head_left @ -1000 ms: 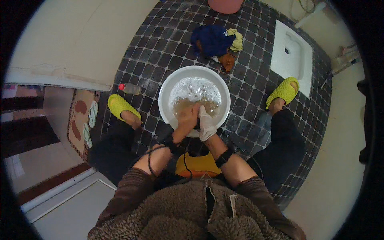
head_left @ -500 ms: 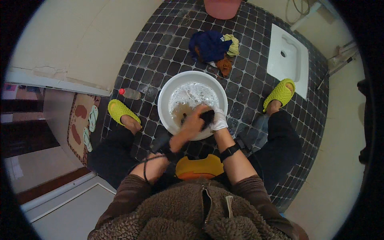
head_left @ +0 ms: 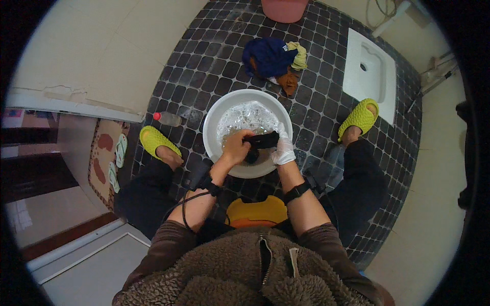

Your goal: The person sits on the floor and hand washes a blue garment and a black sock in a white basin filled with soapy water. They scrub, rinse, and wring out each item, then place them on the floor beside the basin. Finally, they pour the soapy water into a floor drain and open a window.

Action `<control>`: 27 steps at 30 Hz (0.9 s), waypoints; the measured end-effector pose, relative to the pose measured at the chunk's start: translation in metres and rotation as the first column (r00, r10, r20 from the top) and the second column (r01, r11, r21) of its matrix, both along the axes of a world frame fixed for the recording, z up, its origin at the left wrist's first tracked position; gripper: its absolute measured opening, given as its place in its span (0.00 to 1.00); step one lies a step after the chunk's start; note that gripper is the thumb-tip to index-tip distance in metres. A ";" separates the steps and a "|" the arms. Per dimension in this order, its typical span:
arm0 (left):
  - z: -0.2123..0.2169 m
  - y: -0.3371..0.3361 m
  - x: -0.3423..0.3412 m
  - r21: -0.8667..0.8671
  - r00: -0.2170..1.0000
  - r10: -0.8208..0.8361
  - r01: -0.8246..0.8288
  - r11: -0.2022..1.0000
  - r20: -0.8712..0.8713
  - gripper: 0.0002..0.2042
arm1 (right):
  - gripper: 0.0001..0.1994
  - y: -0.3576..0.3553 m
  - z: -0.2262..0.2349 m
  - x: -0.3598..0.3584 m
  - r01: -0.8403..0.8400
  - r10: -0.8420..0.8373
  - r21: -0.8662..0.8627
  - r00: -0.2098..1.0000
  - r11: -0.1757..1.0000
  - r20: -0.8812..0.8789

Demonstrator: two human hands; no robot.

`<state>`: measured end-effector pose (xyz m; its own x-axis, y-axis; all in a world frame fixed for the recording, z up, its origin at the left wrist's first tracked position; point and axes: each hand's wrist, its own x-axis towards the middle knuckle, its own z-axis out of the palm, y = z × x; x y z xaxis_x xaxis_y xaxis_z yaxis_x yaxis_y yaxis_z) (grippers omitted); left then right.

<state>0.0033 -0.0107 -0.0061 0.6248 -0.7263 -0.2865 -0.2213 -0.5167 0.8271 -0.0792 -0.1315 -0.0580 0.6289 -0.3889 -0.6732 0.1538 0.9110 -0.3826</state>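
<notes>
Dark tiled floor (head_left: 214, 66); both hands (head_left: 237, 148) gripping black cloth (head_left: 261, 140) inside white basin (head_left: 214, 127).

Both hands raised from the suds, dark cloth (head_left: 261, 141) now stretched between left hand (head_left: 236, 148) and right hand (head_left: 282, 149)

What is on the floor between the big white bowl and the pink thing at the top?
In the head view, a heap of clothes, mostly dark blue with yellow and orange pieces, lies on the dark tiled floor between the white basin and the pink tub.
</notes>
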 end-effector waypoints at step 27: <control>-0.040 -0.006 -0.042 -0.245 0.944 0.048 0.035 0.969 0.325 0.13 | 0.22 0.037 -0.025 -0.010 -0.094 0.088 0.023 0.980 0.995 0.177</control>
<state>-0.0384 -0.0171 -0.0457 0.6584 -0.7431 0.1194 -0.4976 -0.3108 0.8098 -0.0888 -0.0945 -0.0831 0.7701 -0.3052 -0.5601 0.1318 0.9353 -0.3284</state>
